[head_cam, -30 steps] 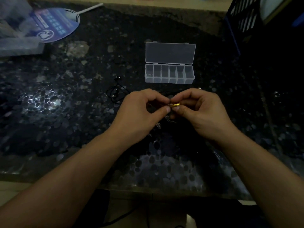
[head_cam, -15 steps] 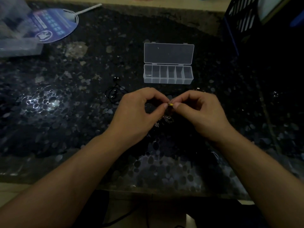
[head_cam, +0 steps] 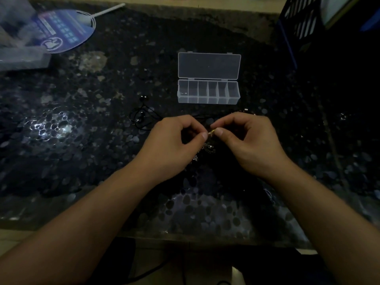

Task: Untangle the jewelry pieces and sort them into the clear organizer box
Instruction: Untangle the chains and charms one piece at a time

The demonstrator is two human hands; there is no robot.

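Note:
My left hand (head_cam: 174,145) and my right hand (head_cam: 248,142) meet at the middle of the dark speckled table, each pinching a small gold jewelry piece (head_cam: 211,132) between thumb and forefinger. A thin silvery chain tangle (head_cam: 207,150) hangs and lies just below the fingertips, hard to make out in the dim light. The clear organizer box (head_cam: 207,97) sits beyond my hands with its lid (head_cam: 208,65) folded back; something small lies in its leftmost compartment. A black cord necklace with dark beads (head_cam: 141,116) lies to the left of my left hand.
A round blue hand fan (head_cam: 65,29) and a clear plastic bag (head_cam: 18,38) lie at the far left corner. A dark blue slatted crate (head_cam: 304,27) stands at the far right. The table's front edge (head_cam: 185,239) runs below my forearms.
Both hands have stayed together on the gold piece, with only small finger shifts. The view has drifted slightly.

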